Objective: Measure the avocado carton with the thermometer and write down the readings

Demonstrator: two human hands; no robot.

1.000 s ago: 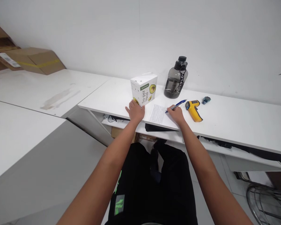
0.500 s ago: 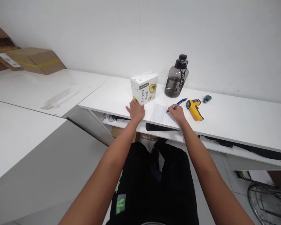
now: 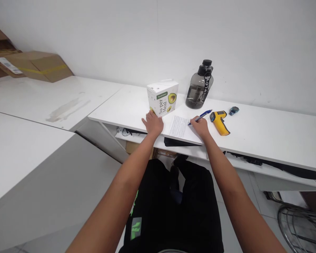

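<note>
In my right hand [image 3: 201,127] is a blue pen [image 3: 204,115], gripped with its tip down on a sheet of paper [image 3: 179,126] covered in small handwriting. The paper lies near the front edge of the white desk [image 3: 265,133]. My left hand [image 3: 153,123] rests on the desk left of the paper, fingers spread, at the foot of a white Su-per Meal box [image 3: 162,98] with avocado pictures. Its fingertips reach the box's lower corner; whether they press on it I cannot tell. A yellow infrared thermometer [image 3: 220,123] lies just right of my right hand.
Behind the paper stands a dark translucent water bottle [image 3: 199,86]. A small blue device [image 3: 234,110] lies beyond the thermometer. Cardboard boxes [image 3: 42,66] sit on the left table. Under the desktop runs a shelf [image 3: 189,150] holding dark items; a wire rack [image 3: 302,225] stands at lower right.
The pen tip has shifted very slightly right across the paper with my right hand. The whole view has moved a little; my left hand stays by the box.
</note>
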